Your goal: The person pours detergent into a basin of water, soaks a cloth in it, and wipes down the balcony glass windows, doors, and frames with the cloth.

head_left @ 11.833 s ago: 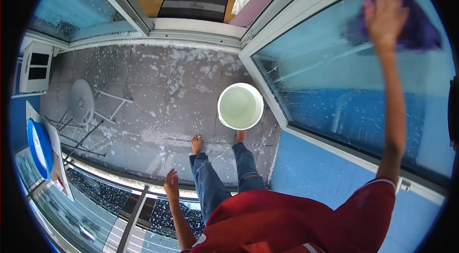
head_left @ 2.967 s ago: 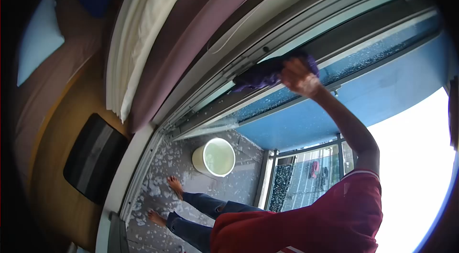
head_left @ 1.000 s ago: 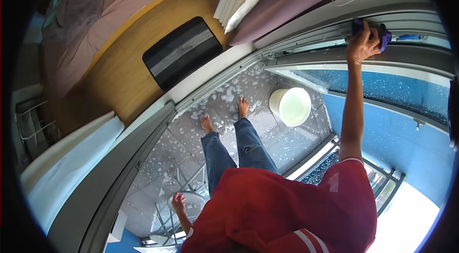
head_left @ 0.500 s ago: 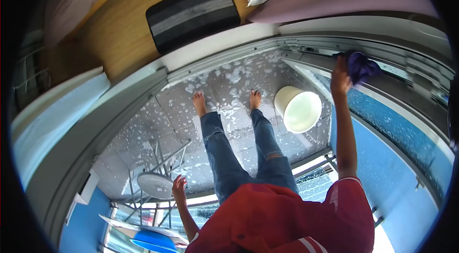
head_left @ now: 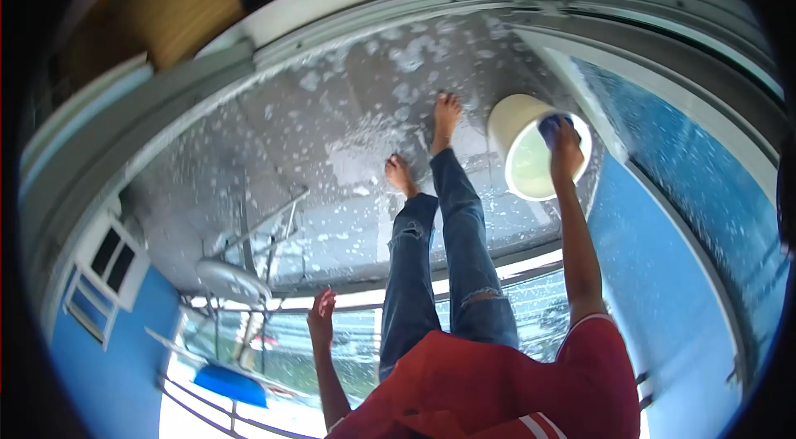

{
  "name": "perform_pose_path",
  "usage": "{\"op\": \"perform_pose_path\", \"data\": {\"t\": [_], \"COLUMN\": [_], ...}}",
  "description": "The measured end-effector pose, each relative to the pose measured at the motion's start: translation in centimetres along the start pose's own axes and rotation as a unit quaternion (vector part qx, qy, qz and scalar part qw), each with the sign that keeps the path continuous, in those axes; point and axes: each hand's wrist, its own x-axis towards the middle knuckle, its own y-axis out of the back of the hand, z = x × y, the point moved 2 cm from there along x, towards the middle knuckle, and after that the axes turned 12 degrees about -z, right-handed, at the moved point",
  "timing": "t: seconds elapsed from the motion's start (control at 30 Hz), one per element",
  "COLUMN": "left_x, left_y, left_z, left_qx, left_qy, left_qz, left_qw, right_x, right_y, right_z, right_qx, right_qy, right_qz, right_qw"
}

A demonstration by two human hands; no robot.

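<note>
My right hand (head_left: 566, 155) is closed on a bunched purple cloth (head_left: 549, 130) at the mouth of a cream bucket (head_left: 512, 117). Pale, whitish-green liquid shows inside the bucket, beneath the cloth. Whether the cloth touches the liquid I cannot tell. My left hand (head_left: 321, 319) hangs at the other side of my body, its fingers loosely bent and apart, with nothing visible in them. Nearest to it is a round grey stool-like seat (head_left: 232, 280) on metal legs, not touched by the hand.
Foam and water cover the grey tiled floor (head_left: 332, 124) around my bare feet. A sliding-door track (head_left: 373, 9) runs along the far edge. Wet blue glass panels (head_left: 688, 140) stand at right. A blue basin-like object (head_left: 230, 385) lies at lower left by the railing.
My right hand has moved from the door frame down to the bucket, carrying the purple cloth. My view has shifted and my feet have stepped. The left hand still hangs beside me.
</note>
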Motion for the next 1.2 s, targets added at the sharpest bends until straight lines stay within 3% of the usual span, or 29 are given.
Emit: {"op": "perform_pose_path", "data": {"t": [0.03,0.1,0.17,0.2,0.23,0.27,0.33,0.37,0.43,0.47,0.53,0.57,0.6,0.67,0.73,0.77,0.8,0.83,0.87,0.9,0.93,1.0,1.07,1.1,1.2], "left_x": [-0.4,-2.6,-4.2,-5.0,-5.7,-6.3,-6.9,-8.1,-10.3,-11.6,-15.1,-16.3,-18.6,-23.3,-29.0,-31.4,-34.2,-36.3,-37.6,-38.0,-37.4,-33.7,-28.1,-25.6,-21.1], "left_y": [-0.9,-0.7,-0.2,0.2,0.4,0.7,0.8,0.7,1.2,2.0,4.2,6.1,8.3,13.2,18.1,21.0,23.1,25.7,27.8,30.1,32.9,36.9,38.0,38.1,39.2], "left_z": [0.4,1.8,2.4,2.4,2.3,2.4,2.4,3.8,7.2,7.8,8.6,6.2,4.2,-1.5,-8.0,-12.3,-15.1,-19.3,-22.2,-25.4,-28.3,-33.6,-36.7,-38.5,-44.9], "left_qx": [0.009,0.044,0.051,0.029,0.017,0.004,-0.002,0.001,0.042,0.079,0.122,0.12,0.066,-0.052,-0.119,-0.1,-0.159,-0.054,-0.07,-0.032,-0.012,0.028,0.006,0.013,0.007], "left_qy": [-0.016,-0.023,-0.037,-0.058,-0.089,-0.119,-0.18,-0.213,-0.293,-0.336,-0.364,-0.366,-0.328,-0.304,-0.26,-0.32,-0.254,-0.214,-0.139,-0.161,-0.199,-0.128,-0.113,-0.086,-0.009], "left_qz": [0.014,0.061,0.094,0.111,0.117,0.121,0.124,0.136,0.196,0.242,0.292,0.255,0.29,0.45,0.564,0.615,0.643,0.698,0.744,0.749,0.728,0.736,0.562,0.481,0.408], "left_qw": [1.0,0.997,0.994,0.992,0.989,0.985,0.976,0.968,0.935,0.907,0.876,0.887,0.897,0.838,0.775,0.713,0.705,0.681,0.649,0.642,0.656,0.664,0.82,0.872,0.913], "right_x": [-1.9,-3.6,-4.7,-5.4,-6.7,-8.3,-12.4,-14.9,-20.3,-23.1,-28.5,-31.1,-32.9,-36.3,-37.2,-36.9,-36.2,-35.5,-34.5,-33.5,-32.7,-31.1,-29.7,-30.1,-30.6], "right_y": [-3.0,-3.5,-1.8,-1.4,-0.8,1.2,3.6,5.7,9.4,12.7,17.8,20.4,22.1,23.7,22.9,21.3,19.8,18.4,16.9,15.4,14.0,11.1,9.0,9.1,10.4], "right_z": [3.6,3.0,-0.8,-2.9,-5.3,-9.9,-17.4,-22.0,-30.0,-34.5,-41.1,-44.2,-46.8,-51.2,-52.7,-52.8,-52.4,-51.5,-50.3,-48.6,-46.9,-43.3,-39.8,-39.4,-37.6], "right_qx": [0.034,0.024,0.093,0.084,0.134,0.237,0.23,0.276,0.339,0.355,0.375,0.401,0.385,0.45,0.422,0.432,0.416,0.4,0.361,0.32,0.34,0.359,0.32,0.318,0.323], "right_qy": [0.026,-0.069,-0.051,-0.005,-0.003,0.065,0.164,0.212,0.39,0.43,0.561,0.603,0.638,0.637,0.627,0.594,0.565,0.528,0.502,0.472,0.426,0.379,0.284,0.274,0.207], "right_qz": [0.008,-0.042,-0.043,-0.013,-0.056,-0.074,-0.149,-0.217,-0.228,-0.325,-0.322,-0.33,-0.364,-0.347,-0.333,-0.354,-0.362,-0.372,-0.375,-0.375,-0.374,-0.364,-0.366,-0.355,-0.351], "right_qw": [0.999,0.996,0.993,0.996,0.989,0.967,0.948,0.912,0.825,0.764,0.664,0.606,0.558,0.52,0.564,0.579,0.614,0.65,0.691,0.731,0.751,0.771,0.827,0.835,0.854]}}
